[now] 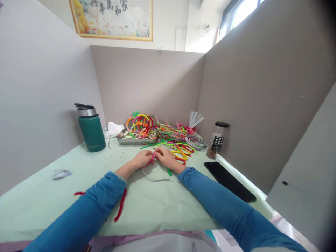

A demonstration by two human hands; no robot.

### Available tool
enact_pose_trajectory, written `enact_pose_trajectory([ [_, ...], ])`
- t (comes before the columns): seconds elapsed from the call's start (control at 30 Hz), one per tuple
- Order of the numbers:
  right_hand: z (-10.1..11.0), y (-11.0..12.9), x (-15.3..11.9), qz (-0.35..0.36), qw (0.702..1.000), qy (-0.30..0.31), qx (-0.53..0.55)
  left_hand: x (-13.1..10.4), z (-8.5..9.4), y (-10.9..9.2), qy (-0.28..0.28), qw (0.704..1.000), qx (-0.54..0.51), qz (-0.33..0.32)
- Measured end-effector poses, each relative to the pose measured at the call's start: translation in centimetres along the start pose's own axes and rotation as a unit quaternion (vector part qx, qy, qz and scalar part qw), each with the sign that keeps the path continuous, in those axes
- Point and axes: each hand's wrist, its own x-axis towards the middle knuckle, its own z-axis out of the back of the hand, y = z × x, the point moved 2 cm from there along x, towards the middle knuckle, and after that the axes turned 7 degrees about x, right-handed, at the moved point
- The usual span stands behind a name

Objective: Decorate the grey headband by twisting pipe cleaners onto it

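- Pale green table cover (147, 206): nothing pins it, so my sleeves could drag it.
- Thin grey wire hoop (154, 179), mid-table under my wrists: could spring away.
- Left hand (143, 159) and right hand (165, 157) fingertips pinch a fuzzy pink pipe cleaner (152, 158); grip slips, twist unwinds.

Grey partition walls (147, 84) on 3 sides, pale green table (157, 203) between. Framed picture (112, 17) up on back wall, window (241, 14) top right w/ daylight coming in.

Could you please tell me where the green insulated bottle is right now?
The green insulated bottle stands at the table's far left, against the grey partition, left of the metal tray.
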Motion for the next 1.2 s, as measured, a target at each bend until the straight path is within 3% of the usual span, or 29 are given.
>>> enact_pose_trajectory([
  [0.13, 0.0, 0.1, 0.0, -0.003, 1.0, -0.003, 0.006, 0.1, 0.5, 0.0, -0.067, 0.98, 0.152, -0.107],
  [0.3, 0.0, 0.2, 0.0, -0.005, 1.0, 0.002, -0.004, 0.4, 0.6, 0.4, -0.083, 0.962, 0.225, -0.129],
  [0.6, -0.1, -0.4, 0.1, -0.018, 1.0, 0.016, 0.01, -0.2, 0.8, -0.2, -0.124, 0.961, 0.225, -0.099],
  [1.0, -0.4, -1.2, 0.1, -0.042, 0.998, 0.03, 0.044, -0.9, 0.8, -0.9, -0.141, 0.954, 0.235, -0.122],
  [1.2, -0.5, -1.0, 0.0, -0.022, 0.998, 0.054, 0.02, -0.2, 0.8, 0.1, -0.106, 0.982, 0.126, -0.095],
])
